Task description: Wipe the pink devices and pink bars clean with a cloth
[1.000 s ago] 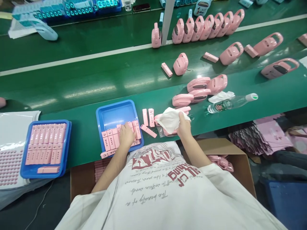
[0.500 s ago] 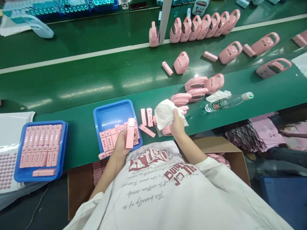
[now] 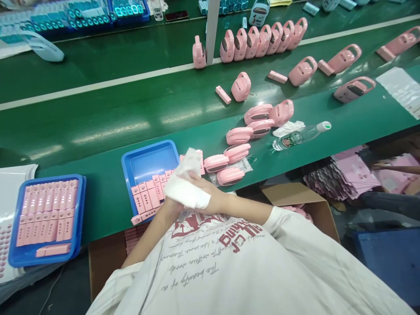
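Observation:
My right hand (image 3: 211, 192) is closed on a white cloth (image 3: 187, 186) that looks like a wipe. The cloth drapes over my left hand (image 3: 172, 208), whose fingers are hidden beneath it. The pink rectangular stick my left hand held half a second ago is covered from sight. Just left of my hands, a blue tray (image 3: 125, 168) holds several upright pink sticks (image 3: 144, 197) with small dark markings. One more lies along its near edge. Right of the cloth, several pink handled cases (image 3: 230, 176) lie on their sides, partly on clear plastic.
A second blue tray (image 3: 12, 251) filled with pink sticks is at the left. A clear bottle (image 3: 297, 138) lies on the right beside crumpled white tissue (image 3: 288, 128). Pink cases stand in a row (image 3: 252, 41) by a grey post (image 3: 212, 33). An open cardboard box (image 3: 295, 194) sits below the table edge.
My right hand has moved left with the cloth, from beside the pink cases onto my left hand. The stick in my left hand is now covered. The view has shifted slightly.

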Available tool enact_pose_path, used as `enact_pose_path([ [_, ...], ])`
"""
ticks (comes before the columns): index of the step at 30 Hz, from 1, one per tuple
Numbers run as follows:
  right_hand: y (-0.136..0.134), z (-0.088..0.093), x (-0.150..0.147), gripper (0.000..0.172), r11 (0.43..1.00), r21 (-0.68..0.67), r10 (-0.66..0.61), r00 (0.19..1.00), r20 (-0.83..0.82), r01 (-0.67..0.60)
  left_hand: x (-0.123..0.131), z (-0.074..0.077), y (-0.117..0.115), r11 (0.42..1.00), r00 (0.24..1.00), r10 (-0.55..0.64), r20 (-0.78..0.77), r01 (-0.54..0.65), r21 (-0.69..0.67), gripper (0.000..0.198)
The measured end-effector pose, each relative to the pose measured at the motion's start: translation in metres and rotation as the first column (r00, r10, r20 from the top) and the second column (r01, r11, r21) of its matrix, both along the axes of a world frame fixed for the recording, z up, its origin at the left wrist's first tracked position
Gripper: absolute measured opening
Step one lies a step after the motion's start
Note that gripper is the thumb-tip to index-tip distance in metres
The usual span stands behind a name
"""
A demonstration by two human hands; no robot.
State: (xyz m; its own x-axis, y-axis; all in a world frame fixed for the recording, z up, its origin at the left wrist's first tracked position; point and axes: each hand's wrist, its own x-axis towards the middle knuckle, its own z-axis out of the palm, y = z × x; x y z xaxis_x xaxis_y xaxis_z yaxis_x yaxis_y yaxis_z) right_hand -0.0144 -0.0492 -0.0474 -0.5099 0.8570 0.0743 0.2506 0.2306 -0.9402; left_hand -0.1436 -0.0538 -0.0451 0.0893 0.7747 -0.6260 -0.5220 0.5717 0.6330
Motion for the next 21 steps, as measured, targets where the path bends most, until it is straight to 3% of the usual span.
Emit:
enact_pose_path([
  [2,0.002,-0.004,0.003,0.059,1.000,-0.006,0.008,0.997,-0.077,-0.009,0.002,0.002,-0.002,0.999,0.999,-0.032,0.018,0.032,-0.014,0.035],
  [6,0.001,-0.010,0.007,0.059,0.984,-0.097,-0.163,0.973,-0.164,0.148,0.005,0.011,-0.002,0.986,0.974,-0.160,0.160,0.166,-0.026,0.052],
  [10,-0.008,-0.008,0.006,0.053,0.993,-0.109,-0.063,0.965,-0.254,0.037,0.005,0.018,0.005,0.998,0.976,-0.067,0.207,0.063,0.024,0.054],
  [12,-0.006,-0.007,0.008,0.047,0.978,-0.153,-0.189,0.921,-0.340,0.144,0.003,0.021,0.008,0.992,0.965,-0.111,0.238,0.095,0.078,0.052],
  [14,0.001,-0.007,0.013,0.048,0.890,-0.268,-0.451,0.803,-0.390,0.370,0.000,0.025,0.009,0.977,0.957,-0.171,0.235,0.133,0.168,0.045],
  [16,0.011,-0.009,0.019,0.050,0.721,-0.435,-0.687,0.636,-0.351,0.539,-0.001,0.029,0.009,0.950,0.965,-0.192,0.178,0.138,0.279,0.038],
  [18,0.017,-0.011,0.026,0.050,0.572,-0.582,-0.810,0.510,-0.289,0.578,-0.002,0.033,0.009,0.923,0.978,-0.173,0.113,0.121,0.364,0.037],
  [19,0.019,-0.012,0.028,0.049,0.525,-0.630,-0.839,0.473,-0.269,0.572,-0.002,0.035,0.009,0.915,0.982,-0.160,0.098,0.111,0.387,0.039],
  [21,0.018,-0.012,0.031,0.049,0.499,-0.659,-0.855,0.446,-0.265,0.563,-0.003,0.037,0.009,0.920,0.982,-0.153,0.113,0.099,0.380,0.045],
])
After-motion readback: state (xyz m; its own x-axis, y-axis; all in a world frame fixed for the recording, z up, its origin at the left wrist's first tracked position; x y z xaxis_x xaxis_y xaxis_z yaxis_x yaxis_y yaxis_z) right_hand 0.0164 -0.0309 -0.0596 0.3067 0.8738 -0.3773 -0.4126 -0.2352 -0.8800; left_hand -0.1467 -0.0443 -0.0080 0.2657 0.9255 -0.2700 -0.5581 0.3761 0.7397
